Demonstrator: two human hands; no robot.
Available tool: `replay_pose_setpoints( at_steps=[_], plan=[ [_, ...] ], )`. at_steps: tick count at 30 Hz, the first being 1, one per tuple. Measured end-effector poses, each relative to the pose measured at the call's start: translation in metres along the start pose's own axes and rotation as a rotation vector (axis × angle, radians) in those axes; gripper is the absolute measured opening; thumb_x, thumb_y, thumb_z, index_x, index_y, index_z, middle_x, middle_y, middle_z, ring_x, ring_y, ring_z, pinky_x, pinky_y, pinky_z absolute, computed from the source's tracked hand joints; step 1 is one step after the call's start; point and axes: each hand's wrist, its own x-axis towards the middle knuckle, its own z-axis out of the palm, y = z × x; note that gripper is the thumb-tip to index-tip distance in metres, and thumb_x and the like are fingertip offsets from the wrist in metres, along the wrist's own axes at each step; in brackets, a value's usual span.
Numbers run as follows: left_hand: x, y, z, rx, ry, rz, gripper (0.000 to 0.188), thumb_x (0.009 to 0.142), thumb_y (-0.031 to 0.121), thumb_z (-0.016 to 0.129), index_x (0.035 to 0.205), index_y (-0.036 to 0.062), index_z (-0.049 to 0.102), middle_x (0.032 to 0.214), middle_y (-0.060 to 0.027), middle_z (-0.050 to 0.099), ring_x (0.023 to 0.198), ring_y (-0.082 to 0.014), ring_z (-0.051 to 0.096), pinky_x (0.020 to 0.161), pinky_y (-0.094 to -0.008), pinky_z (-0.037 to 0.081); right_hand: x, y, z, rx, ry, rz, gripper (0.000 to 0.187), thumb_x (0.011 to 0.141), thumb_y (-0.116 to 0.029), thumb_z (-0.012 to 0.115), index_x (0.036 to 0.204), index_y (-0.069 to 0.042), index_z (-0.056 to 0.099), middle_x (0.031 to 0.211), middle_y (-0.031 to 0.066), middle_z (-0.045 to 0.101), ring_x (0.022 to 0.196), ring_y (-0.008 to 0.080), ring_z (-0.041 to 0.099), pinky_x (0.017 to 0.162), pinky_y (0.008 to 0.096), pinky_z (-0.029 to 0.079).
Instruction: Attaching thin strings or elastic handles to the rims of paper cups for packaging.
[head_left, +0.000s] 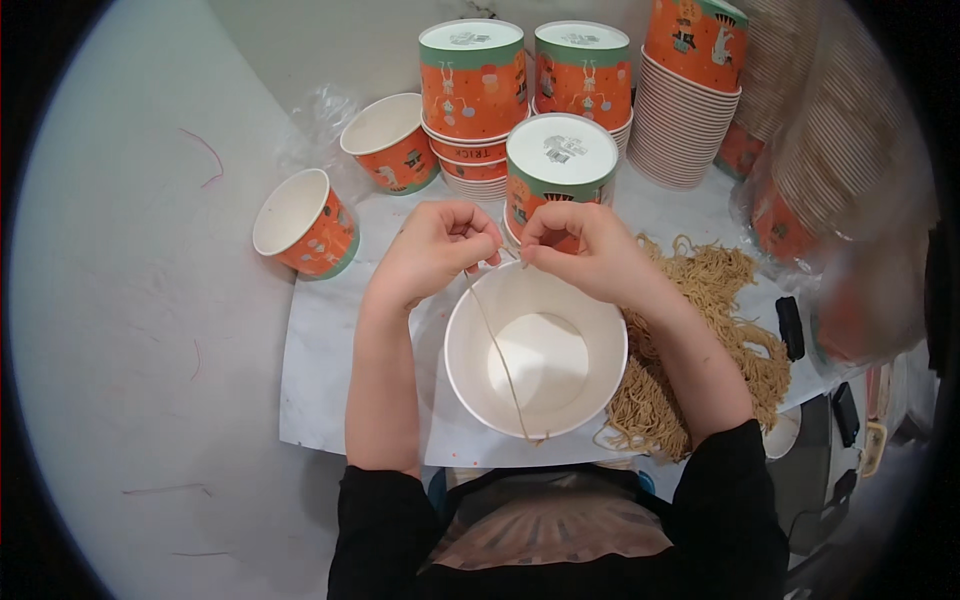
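The left hand (450, 240) pinches a thin tan twisted-fibre string (497, 345) between thumb and fingers; the right hand (575, 250) is pinched too, apparently on the short end of the same string, at the far rim of a large round white-lined paper tub (603, 370). That tub stands mouth up between the forearms. The string crosses its opening from the far rim to the near rim, where a small knotted bit shows. The near end looks fastened, I judge, while the far end seems unfinished, since the fingertips are at it.

Just right of the tub, a loose heap of tan strings (725, 280) lies under and beside the right forearm, so plenty appears unused. Beyond the hands stands an upside-down orange-and-green printed tub (562, 150), with further upside-down stacks (472, 85) behind it. Two open orange-and-green tubs (395, 155) stand at far left; whether they carry string cannot be told. At far right, nested tubs in clear plastic (820, 180) crowd the white-covered surface (330, 400).
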Motion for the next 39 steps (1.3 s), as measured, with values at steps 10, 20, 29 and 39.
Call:
replay_pose_setpoints(
  at_steps=[10,20,29,39],
  plan=[
    [0.003,-0.008,0.002,0.022,0.023,0.034,0.009,0.085,0.008,0.064,0.088,0.0006,0.068,0.081,-0.0002,0.066,0.075,-0.0065,0.062,0.066,-0.0217,0.045,0.000,-0.006,-0.005,0.018,-0.038,0.112,0.011,0.086,-0.008,0.068,0.088,0.002,0.065,0.081,0.0015,0.065,0.077,0.0069,0.062,0.071,0.0240,0.051],
    [0.003,-0.005,0.004,-0.123,-0.043,0.084,0.013,0.090,0.014,0.067,0.095,0.0020,0.068,0.079,-0.0002,0.067,0.070,-0.0040,0.060,0.061,-0.0203,0.046,0.007,0.004,0.005,0.155,0.049,0.070,0.016,0.091,-0.013,0.073,0.096,0.000,0.067,0.084,-0.0017,0.067,0.073,0.0031,0.061,0.065,0.0194,0.048],
    [0.001,-0.002,0.007,-0.158,0.002,0.075,0.025,0.097,0.009,0.059,0.121,0.0034,0.057,0.077,-0.0006,0.065,0.064,-0.0050,0.056,0.059,-0.0202,0.045,0.007,0.004,0.008,0.219,0.018,0.151,0.011,0.092,-0.011,0.070,0.095,-0.001,0.066,0.082,-0.0032,0.066,0.072,0.0020,0.060,0.062,0.0183,0.046],
    [0.004,-0.004,0.020,-0.288,0.015,0.120,0.030,0.090,0.007,0.065,0.116,0.0061,0.051,0.075,-0.0016,0.064,0.064,-0.0053,0.055,0.058,-0.0202,0.041,0.009,0.015,0.001,0.247,-0.015,0.116,0.005,0.085,-0.008,0.064,0.086,-0.004,0.062,0.078,-0.0056,0.060,0.071,0.0010,0.054,0.063,0.0192,0.043]
  ],
)
